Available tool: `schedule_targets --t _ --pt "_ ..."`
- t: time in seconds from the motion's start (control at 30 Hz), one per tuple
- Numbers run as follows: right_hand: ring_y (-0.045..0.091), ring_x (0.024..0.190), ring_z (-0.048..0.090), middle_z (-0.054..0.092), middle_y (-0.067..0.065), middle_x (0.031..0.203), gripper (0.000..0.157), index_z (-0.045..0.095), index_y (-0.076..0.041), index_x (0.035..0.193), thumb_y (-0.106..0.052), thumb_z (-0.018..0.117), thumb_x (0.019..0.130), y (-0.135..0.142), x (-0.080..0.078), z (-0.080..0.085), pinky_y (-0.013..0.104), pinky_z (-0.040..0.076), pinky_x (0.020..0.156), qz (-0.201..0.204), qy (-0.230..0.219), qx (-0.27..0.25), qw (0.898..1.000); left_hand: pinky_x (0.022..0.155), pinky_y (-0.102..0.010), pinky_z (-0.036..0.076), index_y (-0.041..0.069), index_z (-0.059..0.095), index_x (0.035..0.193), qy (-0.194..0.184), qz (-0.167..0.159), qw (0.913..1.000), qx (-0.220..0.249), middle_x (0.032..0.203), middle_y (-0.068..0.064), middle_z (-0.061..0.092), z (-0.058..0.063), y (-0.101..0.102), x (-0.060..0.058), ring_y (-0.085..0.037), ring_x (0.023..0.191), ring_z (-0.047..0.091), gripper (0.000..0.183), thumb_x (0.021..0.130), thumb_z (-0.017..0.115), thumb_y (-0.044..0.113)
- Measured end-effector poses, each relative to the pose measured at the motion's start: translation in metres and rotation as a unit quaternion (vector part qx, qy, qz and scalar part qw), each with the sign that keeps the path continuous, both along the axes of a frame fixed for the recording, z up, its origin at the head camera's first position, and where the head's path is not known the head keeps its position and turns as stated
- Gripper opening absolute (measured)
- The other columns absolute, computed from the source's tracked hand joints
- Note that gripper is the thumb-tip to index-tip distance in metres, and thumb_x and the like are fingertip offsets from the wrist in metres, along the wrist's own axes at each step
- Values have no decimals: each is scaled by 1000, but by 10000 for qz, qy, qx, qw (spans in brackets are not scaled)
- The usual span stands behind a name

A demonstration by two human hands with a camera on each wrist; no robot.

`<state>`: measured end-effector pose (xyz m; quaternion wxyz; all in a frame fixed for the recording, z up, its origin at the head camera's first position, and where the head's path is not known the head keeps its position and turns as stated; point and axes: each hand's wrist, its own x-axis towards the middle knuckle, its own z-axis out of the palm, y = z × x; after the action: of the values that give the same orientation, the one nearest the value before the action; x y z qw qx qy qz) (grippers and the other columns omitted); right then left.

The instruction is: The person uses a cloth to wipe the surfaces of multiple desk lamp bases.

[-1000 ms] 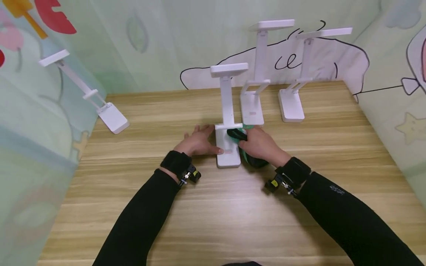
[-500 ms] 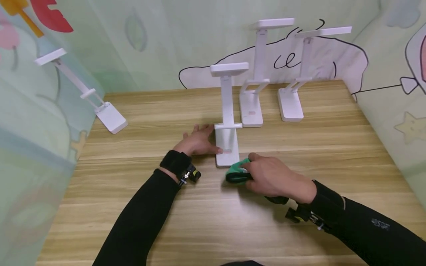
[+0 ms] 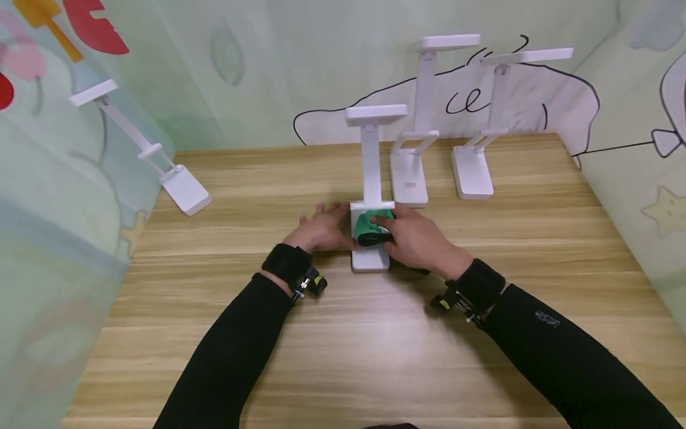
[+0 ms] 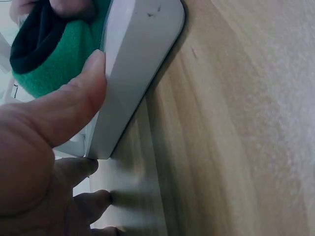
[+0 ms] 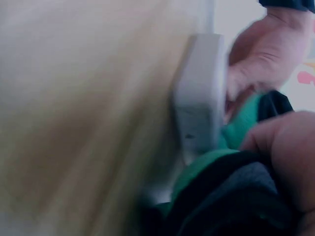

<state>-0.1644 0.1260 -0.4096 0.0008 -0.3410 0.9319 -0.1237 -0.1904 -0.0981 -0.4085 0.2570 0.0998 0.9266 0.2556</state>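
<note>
A white desk lamp (image 3: pixel 371 167) stands upright mid-table, its flat base (image 4: pixel 135 64) towards me. My left hand (image 3: pixel 323 231) is at the base's left side, with the thumb pressed along the edge and the other fingers spread towards the back corner and table. My right hand (image 3: pixel 420 239) pinches a bunched green cloth (image 3: pixel 370 221) with black edging. The cloth lies over the top of the base, just in front of the hinge, and hides that part. In the right wrist view, more dark fabric hangs below the fingers, beside the base (image 5: pixel 202 93).
Two similar white lamps, one close behind (image 3: pixel 409 179) and one farther right (image 3: pixel 473 173), stand near the table's back edge. Another lamp (image 3: pixel 186 189) leans out at the back left corner. Printed curtains (image 3: pixel 257 71) rise behind the wooden table (image 3: pixel 321 357).
My right hand and the cloth went from the base's right side to its front end, then back up onto its top. My left hand stayed at the base.
</note>
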Motion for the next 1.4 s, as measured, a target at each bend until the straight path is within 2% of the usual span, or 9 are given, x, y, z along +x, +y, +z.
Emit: schedule_targets --t 0.2,0.33,0.43,0.53,0.63,0.73,0.83,1.1,1.4 --pt "17 77 48 53 5 99 51 64 -21 128 -15 69 78 14 18 9 32 46 67 903 -938 -88 9915 111 -67 -7 23 15 156 -45 -22 10000 -56 163 -5 8 2 0 1 -34 145 -9 102 78 74 51" --pt "11 90 52 54 -3 106 43 69 -28 120 -12 69 80 24 30 13 32 49 79 1451 -1759 -101 9736 111 -66 -7 22 13 156 -68 4 9999 -129 163 -5 8 2 0 1 -34 145 -9 105 77 73 55" --pt "10 94 54 55 -7 105 39 72 -32 112 -11 68 79 30 32 17 31 49 83 1528 -2152 -193 9644 112 -66 -7 23 13 156 -73 -10 9999 -128 163 -5 7 4 1 1 -34 145 -10 105 77 73 56" --pt "13 89 53 57 -4 103 42 71 -29 113 -9 68 76 31 24 21 33 49 76 1132 -1919 -695 9724 112 -65 -8 23 13 156 -56 -61 9999 -59 163 -4 7 4 2 0 -34 145 -11 105 77 74 55" --pt "20 87 52 56 5 104 47 66 -22 124 -12 66 79 27 12 17 37 48 72 457 -1045 -891 9895 112 -65 -7 23 14 156 -15 -74 10000 -17 163 -5 8 4 3 0 -34 145 -10 105 76 75 53" --pt "24 87 50 53 12 106 51 58 -16 135 -16 64 84 20 2 6 41 48 70 -164 -267 -420 9986 112 -66 -5 23 16 156 66 -118 9999 -62 163 -6 11 2 3 0 -35 145 -8 105 75 76 53" --pt "26 88 49 52 16 106 53 56 -13 136 -17 66 84 15 0 -1 43 49 72 -253 -34 9 9997 112 -66 -5 23 15 156 100 -137 9998 -106 163 -6 11 1 4 0 -36 145 -7 106 75 76 54" --pt "19 81 45 52 7 93 50 65 -19 127 -14 68 78 14 14 11 33 44 68 651 -352 85 9972 112 -65 -6 25 14 156 67 -131 9997 -169 163 -4 9 2 2 0 -34 145 -8 103 77 73 53" --pt "15 75 51 56 3 100 52 62 -22 130 -12 65 79 26 32 27 32 47 67 866 -1470 143 9852 111 -69 -1 18 15 156 395 -334 9986 -120 162 -9 14 -3 -5 5 -37 145 -2 99 82 64 62"
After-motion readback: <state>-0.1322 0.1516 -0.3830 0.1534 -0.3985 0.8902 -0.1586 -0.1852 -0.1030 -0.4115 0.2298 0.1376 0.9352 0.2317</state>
